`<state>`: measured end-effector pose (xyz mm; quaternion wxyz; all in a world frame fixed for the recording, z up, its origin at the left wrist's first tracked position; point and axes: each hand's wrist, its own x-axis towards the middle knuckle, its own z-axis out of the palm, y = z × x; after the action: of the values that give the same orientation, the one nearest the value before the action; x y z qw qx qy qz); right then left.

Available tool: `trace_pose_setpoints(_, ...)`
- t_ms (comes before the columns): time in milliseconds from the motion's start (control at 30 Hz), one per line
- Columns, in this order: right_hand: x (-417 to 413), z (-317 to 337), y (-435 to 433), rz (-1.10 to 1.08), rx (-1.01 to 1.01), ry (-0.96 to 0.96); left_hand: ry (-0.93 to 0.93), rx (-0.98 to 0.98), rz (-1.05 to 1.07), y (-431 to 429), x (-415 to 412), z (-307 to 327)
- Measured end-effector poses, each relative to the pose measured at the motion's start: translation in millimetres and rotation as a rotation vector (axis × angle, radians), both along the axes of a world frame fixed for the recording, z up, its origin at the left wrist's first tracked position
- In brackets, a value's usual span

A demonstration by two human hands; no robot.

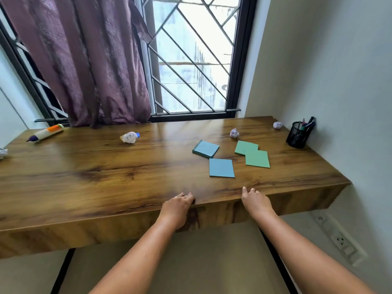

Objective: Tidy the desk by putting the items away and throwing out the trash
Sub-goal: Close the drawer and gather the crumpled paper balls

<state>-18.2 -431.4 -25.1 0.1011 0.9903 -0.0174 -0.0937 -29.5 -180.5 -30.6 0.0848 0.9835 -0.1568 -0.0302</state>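
On the wooden desk (84, 177) lie two blue sticky-note pads (206, 149) (221, 168) and two overlapping green pads (252, 154) right of centre. Crumpled paper balls sit at the back middle (129, 137), behind the pads (234, 133), at the back right (277, 125) and at the left edge (3, 153). A glue bottle (45, 133) lies at the back left. My left hand (177, 205) rests on the desk's front edge with fingers fairly straight. My right hand (255, 201) rests on the same edge, fingers loose. Neither holds anything.
A black mesh pen holder (299, 134) with pens stands in the back right corner by the wall. A purple curtain (89, 64) hangs behind the desk's left half, over a barred window (191, 60). A socket strip (339, 238) is on the right wall below the desk.
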Motion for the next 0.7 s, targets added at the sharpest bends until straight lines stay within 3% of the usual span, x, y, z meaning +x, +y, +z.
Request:
trace_pose_setpoints(267, -59, 35, 16, 0.042, 0.201, 0.057, 0.000, -0.117, 0.055, 7, -55, 28)
trace_pose_setpoints(433, -84, 70, 2, 0.019, 0.278, -0.075, -0.030, -0.255, 0.054, -18, -66, 63)
trace_pose_setpoints(700, -29, 107, -37, -0.110, 0.382, -0.132, -0.093, -0.343, 0.106, -39, -2, 93)
